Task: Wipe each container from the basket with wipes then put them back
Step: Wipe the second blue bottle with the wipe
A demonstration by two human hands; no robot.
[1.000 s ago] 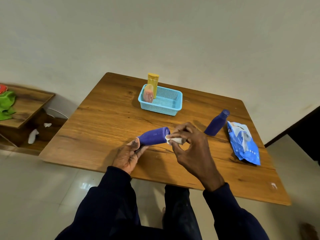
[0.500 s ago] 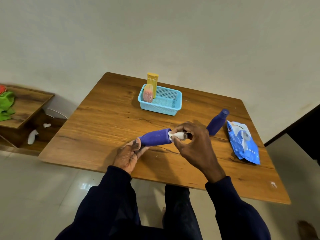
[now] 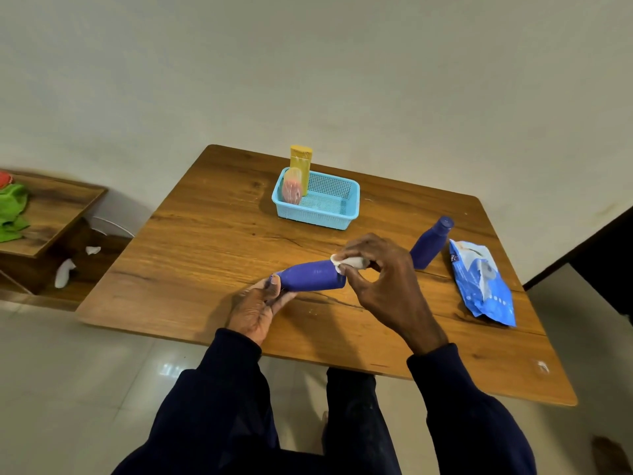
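The left hand (image 3: 255,310) curls its fingers and thumb round the narrow end of a blue bottle (image 3: 313,275), which lies on its side just above the desk (image 3: 205,241), its broad base pointing at the right hand (image 3: 383,286). The right hand pinches a crumpled white wipe (image 3: 349,262) between thumb and fingertips and holds it against the base end of the bottle. Its other fingers arch over the wipe, and its wrist comes in from the right. Both forearms are in dark sleeves (image 3: 226,378).

Just beyond the right hand and to its right, a second blue bottle (image 3: 430,245) stands upright on the desk. Beside that, further right, lies a blue pack of wipes (image 3: 483,282), with a white sheet showing at its opening. Well beyond both hands sits a light blue mesh basket (image 3: 315,216). In its left end stand a tall yellow container (image 3: 300,164) and, in front of it, a shorter pink container (image 3: 292,192).

The desk is brown wood grain with rounded corners. A plain pale wall (image 3: 308,63) rises behind it, and a glossy pale tiled floor (image 3: 85,389) lies below. Far to the left of the left hand is a low wooden shelf (image 3: 51,214) with a green cloth (image 3: 12,214) on top.
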